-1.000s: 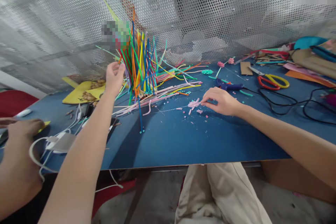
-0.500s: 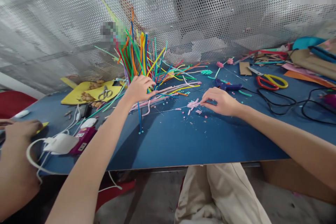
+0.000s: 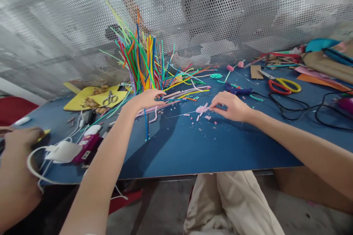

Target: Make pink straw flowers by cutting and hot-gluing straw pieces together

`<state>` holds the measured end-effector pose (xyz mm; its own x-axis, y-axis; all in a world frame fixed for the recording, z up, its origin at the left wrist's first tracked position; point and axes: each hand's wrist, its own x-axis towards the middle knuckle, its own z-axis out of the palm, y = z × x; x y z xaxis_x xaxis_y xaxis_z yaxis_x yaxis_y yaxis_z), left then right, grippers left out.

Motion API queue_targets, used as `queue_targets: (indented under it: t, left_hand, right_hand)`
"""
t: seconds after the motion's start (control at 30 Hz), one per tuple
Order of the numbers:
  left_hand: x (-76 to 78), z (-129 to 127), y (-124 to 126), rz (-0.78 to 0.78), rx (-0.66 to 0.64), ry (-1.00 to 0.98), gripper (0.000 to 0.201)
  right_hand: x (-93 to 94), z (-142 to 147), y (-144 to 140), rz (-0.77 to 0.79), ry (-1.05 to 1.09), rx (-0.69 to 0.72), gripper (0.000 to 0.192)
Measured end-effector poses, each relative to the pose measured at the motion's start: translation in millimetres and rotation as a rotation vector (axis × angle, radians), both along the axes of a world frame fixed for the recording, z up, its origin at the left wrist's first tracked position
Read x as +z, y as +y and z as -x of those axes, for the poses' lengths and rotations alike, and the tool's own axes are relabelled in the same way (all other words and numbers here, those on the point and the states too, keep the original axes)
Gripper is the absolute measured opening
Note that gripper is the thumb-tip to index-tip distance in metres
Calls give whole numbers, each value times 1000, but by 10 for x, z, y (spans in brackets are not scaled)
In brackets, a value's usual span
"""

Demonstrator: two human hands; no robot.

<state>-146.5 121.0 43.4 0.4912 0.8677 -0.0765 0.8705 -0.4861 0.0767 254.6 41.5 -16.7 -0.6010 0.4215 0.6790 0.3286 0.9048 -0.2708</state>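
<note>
My right hand (image 3: 228,106) pinches the tip of a small pink pipe-cleaner piece (image 3: 202,108) with thumb and forefinger, just above the blue tabletop. A thin pale strand runs left from this piece. Short pink clippings (image 3: 208,117) lie scattered around it. My left hand (image 3: 149,99) is over pink and lilac pipe cleaners (image 3: 176,95) lying flat, at the foot of a standing bundle of coloured pipe cleaners (image 3: 146,62). Its thumb and fingers are apart, and nothing shows gripped. Part of the stems beneath that hand is hidden.
A dark blue glue gun (image 3: 239,90) with a black cord lies beyond my right hand. Red-and-yellow scissors (image 3: 284,84) rest farther right. At left are a purple power strip (image 3: 87,148), yellow paper (image 3: 78,99) and another person's hand (image 3: 23,137). A perforated metal screen (image 3: 215,18) stands behind.
My left hand has moved down from the standing bundle towards the lying pipe cleaners. My right hand has stayed almost still, with the pink piece in its pinch.
</note>
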Motion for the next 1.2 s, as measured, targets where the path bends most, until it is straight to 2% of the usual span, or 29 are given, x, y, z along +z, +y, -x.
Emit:
queue_targets:
  t: [0.1,0.17,0.23,0.3,0.37,0.5,0.6,0.7,0.8,0.87,0.93,1.0,1.07,1.1,1.17,1.2]
  left_hand:
    - [55,-144,-171,-95,-95,-96,48]
    - [30,-233,-238,-53,-130,-62,34]
    - [-40,-266,-238,34,-117,10,29]
    - [-132,-229,-185,45,-74,42,31]
    - [-217,-143,-109,-39,-41,43,35]
    - [-324,30,1,-71,-85,50,43]
    - [-370,77,18,-73,-56,18,45]
    - [-366,75,-20,-73,-60,-24,45]
    - [-240,85,-131,-76,-90,-68,42]
    - [-90,121,-243,-112,-15,-95,39]
    - [68,176,-363,-170,154,-85,38]
    - [184,236,-468,-151,339,33,45]
    - [226,276,-547,43,511,175,57]
    - [221,285,-578,172,555,217,59]
    - [178,285,-637,353,560,252,57]
    - [152,283,-668,383,526,243,53]
  right_hand:
    - [16,2,-19,-16,49,-15,9]
    - [28,0,-33,-21,73,-27,8]
    - [40,-3,-43,-19,79,-37,8]
    - [46,-7,-45,-13,69,-43,8]
    - [46,-8,-41,-11,58,-42,8]
    - [34,-7,-26,-17,49,-28,7]
    - [32,-5,-25,-27,47,-33,7]
    - [39,0,-34,-32,57,-45,8]
    - [45,-1,-43,-15,94,-58,8]
    - [44,-11,-42,11,139,-74,7]
    - [41,-26,-36,32,187,-99,6]
    - [40,-44,-30,33,207,-115,5]
    - [43,-57,-27,18,202,-115,4]
    - [46,-60,-27,9,195,-110,4]
    - [53,-62,-32,-3,184,-102,3]
    - [56,-61,-36,-6,178,-98,4]
